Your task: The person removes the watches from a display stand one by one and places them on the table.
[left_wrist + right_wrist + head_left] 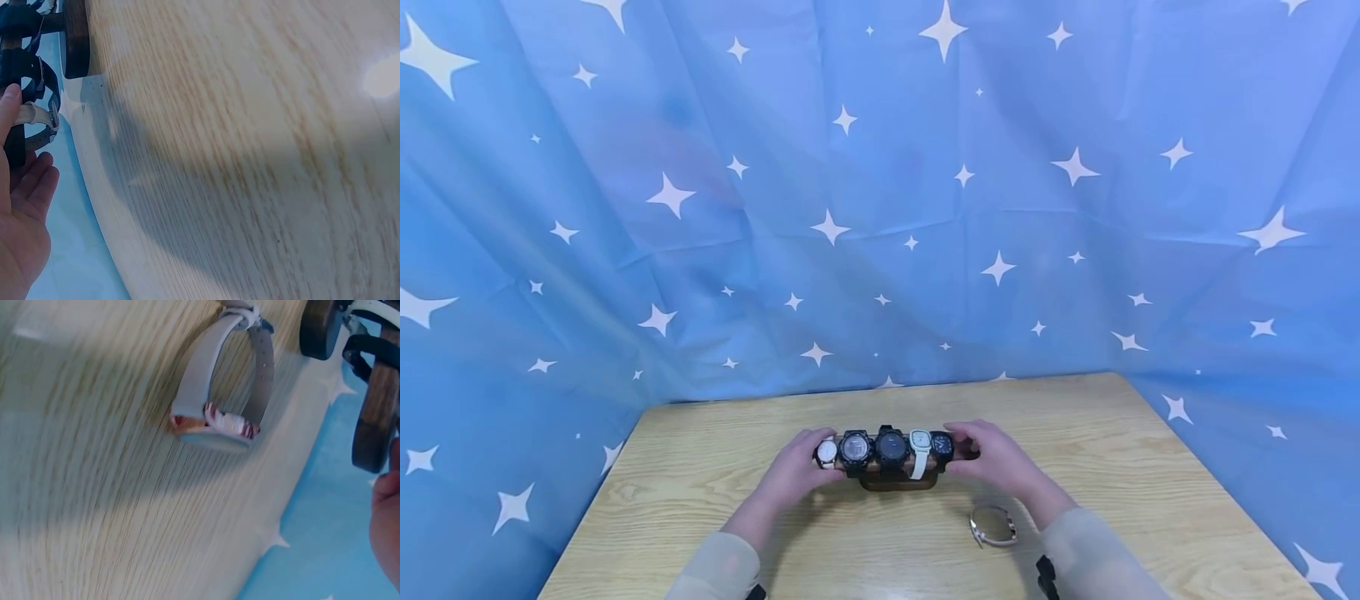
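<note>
A dark wooden watch stand (898,482) stands on the table with several watches strapped side by side along its bar. At its left end is a white-dial watch (827,452), then a black digital watch (854,447) and a black round watch (891,447). Further right sit a white watch (920,439) and a black square watch (942,445). My left hand (799,468) grips the bar's left end, thumb on the near side. The right hand (996,458) holds the opposite end between thumb and fingers. A loose pale-strapped watch (200,378) lies on its side near my right forearm.
The light wooden table (700,450) has its far edge close to a blue curtain (880,250) with white stars, which also hangs along both sides. Shadows of the arms fall across the tabletop.
</note>
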A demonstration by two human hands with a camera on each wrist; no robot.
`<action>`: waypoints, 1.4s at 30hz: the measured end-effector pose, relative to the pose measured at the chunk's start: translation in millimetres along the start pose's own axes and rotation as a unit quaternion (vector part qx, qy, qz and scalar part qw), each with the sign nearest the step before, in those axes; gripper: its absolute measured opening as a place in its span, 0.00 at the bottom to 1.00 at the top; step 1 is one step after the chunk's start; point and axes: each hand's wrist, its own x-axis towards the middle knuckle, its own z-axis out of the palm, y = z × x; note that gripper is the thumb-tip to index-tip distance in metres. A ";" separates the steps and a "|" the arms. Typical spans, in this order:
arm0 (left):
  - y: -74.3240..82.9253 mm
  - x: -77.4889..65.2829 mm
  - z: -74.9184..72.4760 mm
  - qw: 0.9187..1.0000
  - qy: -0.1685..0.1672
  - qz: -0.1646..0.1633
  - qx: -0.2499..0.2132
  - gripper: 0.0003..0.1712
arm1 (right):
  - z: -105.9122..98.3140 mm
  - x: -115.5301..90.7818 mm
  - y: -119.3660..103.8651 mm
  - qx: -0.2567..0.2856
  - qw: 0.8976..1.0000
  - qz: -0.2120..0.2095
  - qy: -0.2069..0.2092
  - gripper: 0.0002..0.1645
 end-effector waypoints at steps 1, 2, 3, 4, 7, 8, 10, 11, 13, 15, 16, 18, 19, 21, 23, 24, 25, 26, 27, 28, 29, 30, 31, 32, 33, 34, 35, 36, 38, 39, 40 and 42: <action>-0.2 0.4 0.5 1.000 0.000 0.001 0.001 0.40 | 0.4 0.5 -1.0 0.001 1.000 0.002 -0.002 0.39; 0.0 0.7 0.8 1.000 0.001 0.000 0.000 0.40 | 1.0 1.1 -1.6 0.000 1.000 0.003 -0.003 0.38; -0.4 0.9 1.4 1.000 0.001 0.001 0.001 0.41 | 1.5 1.4 -2.4 0.000 1.000 0.006 -0.003 0.38; -0.9 1.1 1.8 1.000 0.001 0.004 0.003 0.41 | 2.1 1.6 -3.3 0.000 1.000 0.011 -0.004 0.39; -1.0 0.6 1.9 1.000 0.000 0.002 0.002 0.41 | 3.9 1.7 -5.5 0.000 1.000 0.021 -0.004 0.39; -1.0 0.5 1.8 1.000 -0.001 0.002 0.002 0.41 | 4.5 1.8 -6.0 -0.001 1.000 0.023 -0.004 0.39; -1.0 0.3 1.3 1.000 -0.003 0.001 -0.001 0.41 | 5.5 1.7 -7.1 -0.007 1.000 0.024 -0.003 0.38; -0.5 0.2 0.9 1.000 -0.004 -0.002 -0.001 0.41 | 6.0 1.7 -7.7 -0.012 1.000 0.024 -0.004 0.38; -0.3 0.2 0.5 1.000 -0.004 -0.001 -0.001 0.41 | 7.0 2.1 -9.3 -0.020 0.999 0.025 -0.005 0.38; 0.0 0.1 0.0 1.000 -0.005 -0.004 -0.002 0.41 | 8.4 3.0 -10.7 -0.027 0.999 0.028 -0.005 0.38; 0.1 0.0 -0.1 1.000 -0.006 -0.005 0.000 0.41 | 9.1 3.5 -11.4 -0.028 0.999 0.031 -0.005 0.37; 0.4 -0.3 -0.1 1.000 -0.008 -0.008 -0.001 0.41 | 10.3 4.4 -12.4 -0.027 0.999 0.038 -0.003 0.36; 0.5 -0.3 -0.1 1.000 -0.009 -0.011 -0.002 0.42 | 10.8 4.8 -12.9 -0.026 0.999 0.040 -0.001 0.36; 0.4 -0.3 0.1 1.000 -0.013 -0.015 -0.005 0.42 | 11.6 5.5 -13.6 -0.027 0.999 0.044 0.003 0.34; 0.3 0.0 0.3 1.000 -0.016 -0.019 -0.009 0.42 | 11.9 5.7 -14.2 -0.027 0.999 0.045 0.006 0.32; 0.0 0.2 0.5 1.000 -0.017 -0.020 -0.011 0.42 | 11.9 5.7 -14.4 -0.028 0.999 0.045 0.008 0.31; 0.0 0.6 0.6 0.999 -0.018 -0.024 -0.014 0.43 | 11.6 5.5 -14.9 -0.027 0.999 0.046 0.009 0.30; -0.1 0.8 0.6 0.999 -0.019 -0.025 -0.015 0.43 | 11.4 5.3 -15.1 -0.028 0.998 0.047 0.009 0.29; -0.2 1.0 0.6 0.999 -0.020 -0.026 -0.018 0.43 | 11.2 5.2 -15.1 -0.027 0.998 0.047 0.009 0.29; -0.1 1.2 0.7 0.999 -0.020 -0.025 -0.019 0.43 | 10.9 4.8 -15.0 -0.027 0.998 0.048 0.010 0.28; 0.1 1.3 0.7 0.999 -0.022 -0.026 -0.020 0.43 | 10.6 4.4 -14.7 -0.025 0.998 0.049 0.011 0.28; 0.3 1.5 0.8 0.999 -0.023 -0.025 -0.021 0.42 | 10.4 3.9 -14.1 -0.024 0.998 0.051 0.012 0.28; 0.6 1.6 0.7 0.999 -0.023 -0.024 -0.023 0.42 | 10.2 3.6 -13.3 -0.024 0.998 0.051 0.012 0.28; 0.8 1.5 0.5 0.999 -0.023 -0.024 -0.024 0.42 | 10.2 3.4 -12.1 -0.025 0.998 0.052 0.014 0.28; 0.8 1.6 0.4 0.999 -0.023 -0.024 -0.026 0.42 | 10.1 3.2 -11.1 -0.024 0.998 0.054 0.015 0.28; 0.9 1.7 0.3 0.999 -0.023 -0.023 -0.028 0.42 | 10.0 2.9 -9.9 -0.024 0.998 0.055 0.017 0.28; 1.0 1.8 0.2 0.999 -0.022 -0.023 -0.030 0.42 | 9.9 2.5 -8.6 -0.023 0.998 0.056 0.018 0.28; 1.1 1.9 0.1 0.999 -0.021 -0.023 -0.030 0.41 | 9.5 2.2 -7.3 -0.023 0.998 0.056 0.019 0.28; 0.5 1.8 0.0 0.999 -0.022 -0.021 -0.029 0.41 | 8.6 1.5 -5.1 -0.023 0.998 0.054 0.022 0.28; 0.3 1.8 0.1 0.999 -0.022 -0.021 -0.026 0.41 | 8.0 1.1 -4.2 -0.023 0.998 0.053 0.024 0.28; 0.0 1.8 0.2 0.999 -0.022 -0.022 -0.024 0.41 | 7.4 0.6 -3.4 -0.024 0.998 0.051 0.025 0.28; -0.4 1.8 0.4 0.999 -0.024 -0.023 -0.020 0.42 | 6.0 -0.4 -1.4 -0.028 0.998 0.047 0.026 0.28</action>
